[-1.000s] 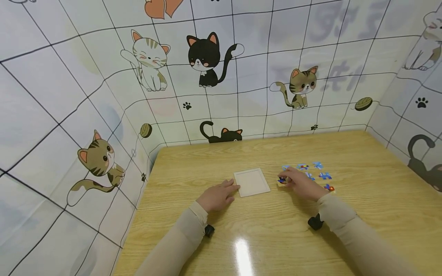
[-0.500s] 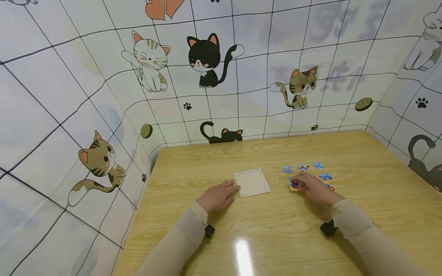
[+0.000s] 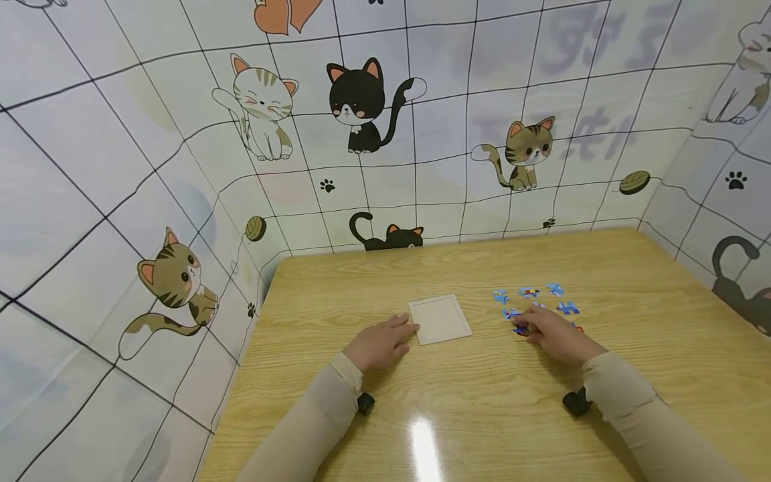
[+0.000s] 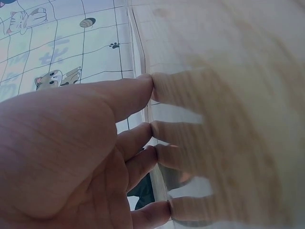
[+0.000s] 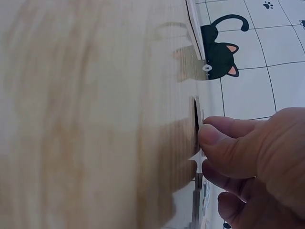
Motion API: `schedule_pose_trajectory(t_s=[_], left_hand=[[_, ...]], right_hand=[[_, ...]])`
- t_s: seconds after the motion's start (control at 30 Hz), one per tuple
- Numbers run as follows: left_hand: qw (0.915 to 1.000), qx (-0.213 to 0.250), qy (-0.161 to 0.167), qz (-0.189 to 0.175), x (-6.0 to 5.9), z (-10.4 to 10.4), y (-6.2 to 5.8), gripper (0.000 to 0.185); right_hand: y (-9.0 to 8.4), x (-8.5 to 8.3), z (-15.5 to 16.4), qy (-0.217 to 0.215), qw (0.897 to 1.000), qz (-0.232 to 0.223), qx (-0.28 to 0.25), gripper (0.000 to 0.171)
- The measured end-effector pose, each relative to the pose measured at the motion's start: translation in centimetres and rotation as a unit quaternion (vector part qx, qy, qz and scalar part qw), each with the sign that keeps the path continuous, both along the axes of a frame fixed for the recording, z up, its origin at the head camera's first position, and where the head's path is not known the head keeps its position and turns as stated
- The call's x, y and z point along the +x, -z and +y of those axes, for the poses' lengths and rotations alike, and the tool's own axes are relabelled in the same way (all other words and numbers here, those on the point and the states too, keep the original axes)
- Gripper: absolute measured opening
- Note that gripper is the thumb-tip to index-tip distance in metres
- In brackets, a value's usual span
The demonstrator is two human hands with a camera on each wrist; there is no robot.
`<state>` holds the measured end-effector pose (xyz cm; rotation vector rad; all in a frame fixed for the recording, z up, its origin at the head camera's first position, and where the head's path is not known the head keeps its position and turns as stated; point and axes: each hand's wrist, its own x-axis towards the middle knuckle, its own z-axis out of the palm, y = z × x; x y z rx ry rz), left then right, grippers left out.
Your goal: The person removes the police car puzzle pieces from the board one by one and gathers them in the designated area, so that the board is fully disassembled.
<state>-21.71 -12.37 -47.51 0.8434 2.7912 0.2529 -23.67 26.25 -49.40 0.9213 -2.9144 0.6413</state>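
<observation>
Head view is showing the left hand lying flat, fingers straight, fingertips touching the left edge of the white puzzle tray on the wooden table. Right of the tray, the right hand is pinching a puzzle piece against the table, among the scattered blue pieces.

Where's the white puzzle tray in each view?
Head: white tray centre of the table, left hand at its left edge.
Left wrist: edge-on at the fingertips.
Right wrist: probably the thin white edge, top.
Shared landmark: black cat on the wall.
</observation>
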Motion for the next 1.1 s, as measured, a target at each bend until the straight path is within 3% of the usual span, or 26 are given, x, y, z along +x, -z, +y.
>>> schedule_pose_trajectory(t_s=[0.33, 0.77, 1.1], left_hand=[[1.0000, -0.001, 0.000, 0.005, -0.12, -0.19, 0.33, 0.049], [0.9999, -0.003, 0.001, 0.012, -0.28, -0.26, 0.41, 0.049], [0.9999, 0.000, 0.006, -0.008, -0.43, -0.36, 0.22, 0.051]], right_hand=[[-0.04, 0.00, 0.22, -0.007, 1.000, 0.020, 0.017, 0.037], [-0.12, -0.10, 0.39, -0.014, 1.000, 0.028, -0.001, 0.039], [-0.40, -0.07, 0.14, 0.011, 1.000, -0.009, -0.014, 0.043]])
